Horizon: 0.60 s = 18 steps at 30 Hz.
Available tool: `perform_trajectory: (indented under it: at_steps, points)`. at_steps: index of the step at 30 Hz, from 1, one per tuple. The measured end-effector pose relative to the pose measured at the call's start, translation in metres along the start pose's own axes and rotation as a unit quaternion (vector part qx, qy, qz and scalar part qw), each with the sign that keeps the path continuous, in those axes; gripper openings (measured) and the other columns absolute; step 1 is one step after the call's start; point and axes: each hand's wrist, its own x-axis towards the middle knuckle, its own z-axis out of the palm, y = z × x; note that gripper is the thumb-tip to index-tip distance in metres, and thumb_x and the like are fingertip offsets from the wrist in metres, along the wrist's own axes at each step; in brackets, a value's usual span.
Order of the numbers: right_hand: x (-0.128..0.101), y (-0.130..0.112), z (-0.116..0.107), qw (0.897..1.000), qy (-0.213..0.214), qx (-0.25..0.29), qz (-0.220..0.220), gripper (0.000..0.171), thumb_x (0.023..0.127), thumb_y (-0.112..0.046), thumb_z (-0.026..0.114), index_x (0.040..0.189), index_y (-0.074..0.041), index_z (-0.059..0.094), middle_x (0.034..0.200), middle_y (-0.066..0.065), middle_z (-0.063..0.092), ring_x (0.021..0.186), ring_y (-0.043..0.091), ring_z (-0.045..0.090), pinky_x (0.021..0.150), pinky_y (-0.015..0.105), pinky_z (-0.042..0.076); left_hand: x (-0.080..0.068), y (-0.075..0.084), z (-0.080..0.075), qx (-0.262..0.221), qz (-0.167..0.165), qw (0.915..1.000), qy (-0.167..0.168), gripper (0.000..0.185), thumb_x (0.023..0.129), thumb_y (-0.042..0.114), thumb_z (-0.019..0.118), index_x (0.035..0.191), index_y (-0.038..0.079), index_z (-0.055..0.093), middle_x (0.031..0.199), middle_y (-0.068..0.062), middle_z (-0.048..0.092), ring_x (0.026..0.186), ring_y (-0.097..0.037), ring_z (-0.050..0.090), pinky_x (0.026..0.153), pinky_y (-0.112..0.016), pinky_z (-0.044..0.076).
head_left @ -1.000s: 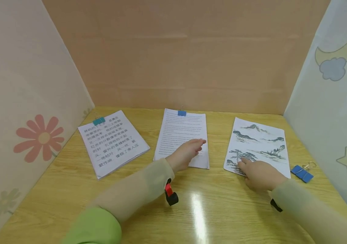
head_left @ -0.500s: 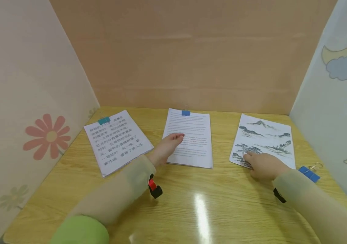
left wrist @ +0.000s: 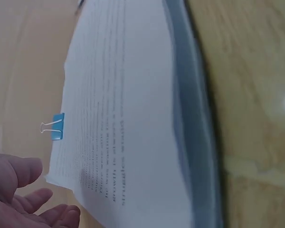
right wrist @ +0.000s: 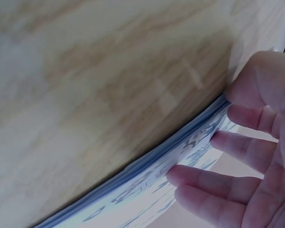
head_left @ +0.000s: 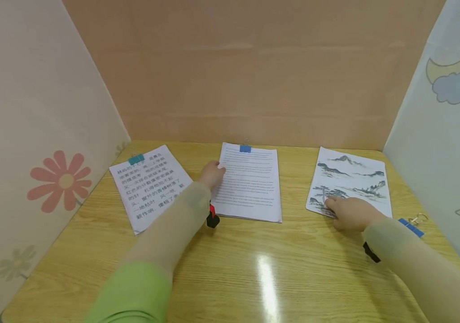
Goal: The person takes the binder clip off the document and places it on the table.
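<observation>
Fingers [left wrist: 31, 202] of the left hand [head_left: 212, 174] lie loosely spread at the 9 o'clock edge of the middle text stack [head_left: 250, 181], seemingly just touching it, though the wrist view leaves contact unclear. That stack lies flat at the centre of the tabletop [head_left: 254, 269], its long axis running 12 to 6 o'clock, with a blue binder clip [head_left: 245, 148] on its 12 o'clock end. The right hand [head_left: 351, 213] rests on the 7 o'clock corner of the landscape print stack [head_left: 351, 179], fingers [right wrist: 213, 142] fairly straight on top, thumb at the edge. Its long axis also runs 12 to 6, tipped slightly clockwise.
</observation>
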Motion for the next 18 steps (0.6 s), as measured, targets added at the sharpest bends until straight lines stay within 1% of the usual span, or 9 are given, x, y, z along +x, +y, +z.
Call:
perform_trajectory:
  at_steps: [3, 5, 8, 10, 12, 15, 18]
  points:
    - [0.001, 0.002, 0.001, 1.000, 0.003, 0.001, -0.002, 0.022, 0.083, -0.010, 0.065, 0.102, -0.008, 0.054, 0.091, 0.001, 0.054, 0.058, 0.013, 0.042, 0.055, 0.034, 0.035, 0.010, -0.001, 0.005, 0.052, 0.001, 0.9983, 0.025, 0.054, 0.100, 0.028, 0.052, 0.147, 0.007, 0.036, 0.147, -0.012, 0.042, 0.134, -0.030, 0.038, 0.110, -0.044, 0.031]
    - [0.002, 0.003, 0.001, 1.000, 0.001, 0.001, -0.002, 0.023, 0.083, -0.011, 0.065, 0.103, -0.008, 0.054, 0.092, 0.002, 0.055, 0.059, 0.013, 0.044, 0.055, 0.034, 0.038, 0.015, 0.000, 0.007, 0.090, 0.005, 0.9953, 0.037, 0.052, 0.098, 0.027, 0.054, 0.144, 0.006, 0.040, 0.141, -0.014, 0.047, 0.128, -0.032, 0.043, 0.107, -0.045, 0.035]
    - [0.002, 0.002, 0.001, 1.000, -0.001, -0.001, 0.002, 0.023, 0.084, -0.012, 0.065, 0.104, -0.008, 0.055, 0.092, 0.002, 0.055, 0.061, 0.013, 0.046, 0.057, 0.035, 0.040, 0.021, 0.002, 0.009, 0.164, 0.017, 0.9853, 0.045, 0.049, 0.096, 0.027, 0.056, 0.138, 0.004, 0.047, 0.130, -0.016, 0.053, 0.119, -0.033, 0.047, 0.102, -0.045, 0.038]
    - [0.002, 0.002, 0.002, 1.000, 0.000, -0.005, 0.001, 0.023, 0.084, -0.012, 0.065, 0.104, -0.008, 0.056, 0.092, 0.001, 0.055, 0.061, 0.013, 0.045, 0.056, 0.034, 0.040, 0.023, 0.002, 0.009, 0.202, 0.017, 0.9783, 0.042, 0.049, 0.094, 0.028, 0.059, 0.136, 0.004, 0.049, 0.127, -0.017, 0.052, 0.116, -0.034, 0.047, 0.100, -0.046, 0.038]
    - [0.002, 0.001, 0.003, 1.000, 0.004, -0.010, 0.002, 0.022, 0.083, -0.012, 0.065, 0.103, -0.008, 0.056, 0.090, 0.000, 0.054, 0.060, 0.012, 0.044, 0.056, 0.034, 0.039, 0.026, 0.001, 0.010, 0.229, 0.014, 0.9725, 0.037, 0.051, 0.092, 0.030, 0.061, 0.135, 0.005, 0.050, 0.127, -0.018, 0.050, 0.115, -0.034, 0.045, 0.099, -0.046, 0.038]
    - [0.002, 0.001, 0.003, 1.000, 0.012, -0.016, -0.003, 0.020, 0.083, -0.010, 0.064, 0.101, -0.008, 0.056, 0.088, -0.001, 0.053, 0.058, 0.013, 0.041, 0.055, 0.033, 0.037, 0.029, 0.001, 0.010, 0.261, 0.009, 0.9650, 0.024, 0.054, 0.091, 0.034, 0.064, 0.134, 0.004, 0.051, 0.126, -0.019, 0.047, 0.114, -0.034, 0.045, 0.098, -0.045, 0.039]
    - [0.002, 0.001, 0.002, 1.000, 0.017, -0.016, 0.000, 0.018, 0.083, -0.010, 0.064, 0.099, -0.010, 0.055, 0.086, -0.002, 0.052, 0.057, 0.013, 0.040, 0.054, 0.033, 0.035, 0.029, 0.002, 0.012, 0.294, 0.016, 0.9556, 0.015, 0.055, 0.089, 0.037, 0.065, 0.129, 0.001, 0.055, 0.122, -0.019, 0.050, 0.113, -0.033, 0.045, 0.097, -0.043, 0.040]
